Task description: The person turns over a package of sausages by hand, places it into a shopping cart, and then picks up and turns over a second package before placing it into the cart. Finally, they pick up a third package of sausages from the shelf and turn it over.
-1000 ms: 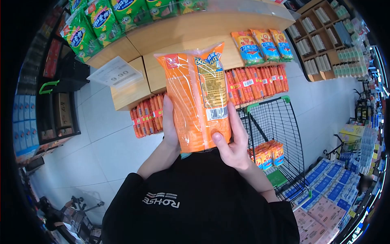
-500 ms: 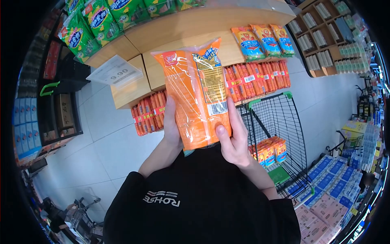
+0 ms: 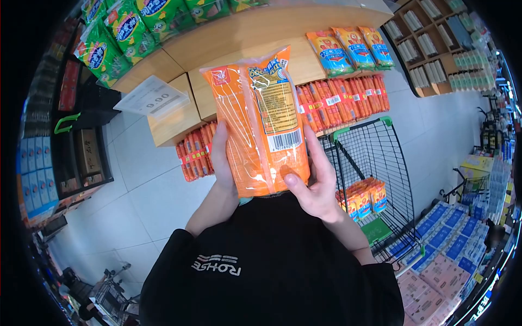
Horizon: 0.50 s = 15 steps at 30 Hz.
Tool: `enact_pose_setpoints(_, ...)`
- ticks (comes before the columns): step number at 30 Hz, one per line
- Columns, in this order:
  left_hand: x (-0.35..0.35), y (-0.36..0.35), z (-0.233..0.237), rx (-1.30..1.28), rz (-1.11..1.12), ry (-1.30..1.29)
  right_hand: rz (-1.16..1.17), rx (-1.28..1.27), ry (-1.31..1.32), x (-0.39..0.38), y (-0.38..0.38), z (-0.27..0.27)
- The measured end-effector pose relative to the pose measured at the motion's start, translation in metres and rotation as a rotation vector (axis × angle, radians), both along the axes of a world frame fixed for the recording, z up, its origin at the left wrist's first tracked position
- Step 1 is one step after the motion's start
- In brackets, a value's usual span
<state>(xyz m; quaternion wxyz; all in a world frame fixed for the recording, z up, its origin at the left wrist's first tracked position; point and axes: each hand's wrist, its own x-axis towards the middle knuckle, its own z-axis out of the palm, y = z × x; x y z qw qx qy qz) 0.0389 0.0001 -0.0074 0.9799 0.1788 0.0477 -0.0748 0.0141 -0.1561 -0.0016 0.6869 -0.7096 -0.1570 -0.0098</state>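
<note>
Both my hands hold an orange plastic bag (image 3: 242, 146), upright in front of my chest, its back panel with yellow label text and barcode facing me. My left hand (image 3: 222, 160) is wrapped round the bag's left edge, most of its fingers hidden behind. My right hand (image 3: 316, 190) grips the lower right side, the thumb pressed on the front near the bottom. Just beyond the bag stands a wooden display shelf (image 3: 234, 35). On it, at the right, are several orange-and-blue bags (image 3: 330, 52), with rows of red-orange sausage packs (image 3: 340, 102) below.
A shopping cart (image 3: 375, 163) with green corners stands at my right, several orange-and-blue packs (image 3: 363, 200) inside. Green bags (image 3: 128, 33) fill the shelf's upper left, above a price sign (image 3: 153, 98). Stacked cartons (image 3: 440, 277) lie at the lower right, another cart (image 3: 111, 296) at the lower left.
The bag has shifted slightly left and up and turned a little, with both hands still on it. My right thumb has slid a little lower and left on its front.
</note>
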Motion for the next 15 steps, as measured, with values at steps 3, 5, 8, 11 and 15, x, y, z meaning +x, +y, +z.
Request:
enact_pose_setpoints(3, 0.0002, -0.0020, 0.0005, -0.020, -0.017, 0.001, 0.006, 0.034, 0.030, -0.0004, -0.0002, 0.0003)
enact_pose_setpoints(5, -0.0001, -0.0024, -0.0003, 0.007, -0.016, 0.021, 0.014, 0.041, 0.036, -0.0007, -0.0007, 0.0006)
enact_pose_setpoints(8, 0.0003, -0.0029, -0.0012, 0.009, -0.017, 0.009, 0.022, 0.023, 0.055, -0.0004, -0.0024, 0.0011)
enact_pose_setpoints(11, -0.0002, -0.0049, 0.0006, 0.008, -0.014, 0.019, 0.027, 0.006, 0.072, -0.0005, -0.0036, 0.0032)
enact_pose_setpoints(15, -0.0008, -0.0062, 0.0016, 0.032, -0.008, 0.047, 0.051, 0.013, 0.070, 0.0006, -0.0044, 0.0055)
